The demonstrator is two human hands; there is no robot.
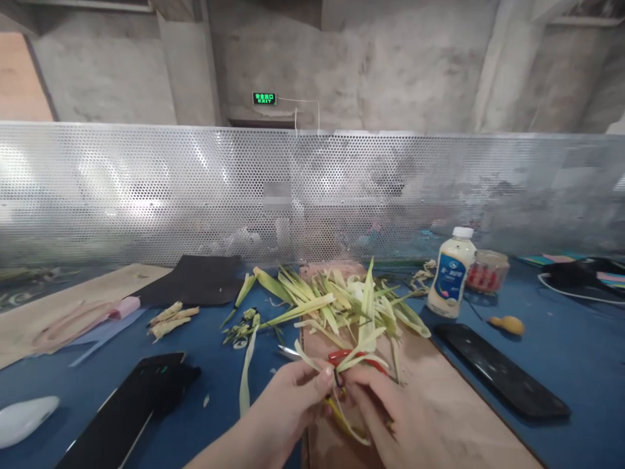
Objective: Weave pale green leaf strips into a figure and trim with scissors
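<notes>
My left hand (303, 394) and my right hand (378, 397) meet low in the middle of the view, fingertips almost touching. Both are pinched on thin pale-green strips of leaf (306, 357) that look like corn husk. A small dark piece shows between the fingertips; its kind is unclear. Beneath the hands lies a tool with a red handle (338, 356), and a silver blade tip (289, 352) pokes out to the left. Something yellow and curved (344, 420) shows below the fingers, partly hidden. Just beyond sits a loose pile of green husk leaves (322, 303).
A brown board (439, 404) lies under the pile on the blue table (215, 391). Right of it are a black phone (502, 371), a white-capped bottle (450, 273), a jar (487, 270) and a small gourd (510, 324). Leftward lie a dark device (131, 404) and black sheet (190, 280).
</notes>
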